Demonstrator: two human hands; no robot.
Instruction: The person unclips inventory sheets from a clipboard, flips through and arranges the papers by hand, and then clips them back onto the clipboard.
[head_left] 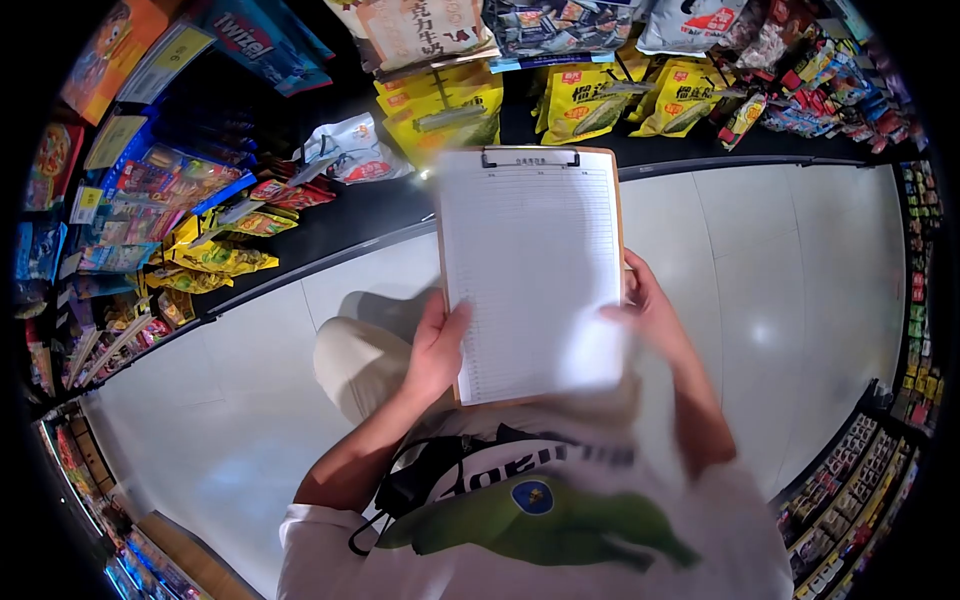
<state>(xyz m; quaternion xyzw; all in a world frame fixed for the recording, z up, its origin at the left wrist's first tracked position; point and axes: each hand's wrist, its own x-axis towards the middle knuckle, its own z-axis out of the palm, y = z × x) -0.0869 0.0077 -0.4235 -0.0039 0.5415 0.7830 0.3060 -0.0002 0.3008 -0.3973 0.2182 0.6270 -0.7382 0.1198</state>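
Observation:
A clipboard (618, 200) with a brown edge lies across the middle of the view, held in front of my body. Under its black clip is a white printed form (535, 260) with ruled lines and a header row; its text is too small to read. My left hand (440, 340) grips the lower left edge, thumb on the paper. On the opposite edge my right hand (645, 300) is closed round the board, its thumb over the sheet and slightly blurred. The fingers behind the board are hidden.
Shelves of packaged snacks curve round the far side, with yellow bags (585, 100) hanging beyond the clipboard and bright packets (215, 250) at left. Pale floor tiles (750, 260) lie below. More stocked shelves (850, 490) stand at right. My bent knee (355, 365) shows at left.

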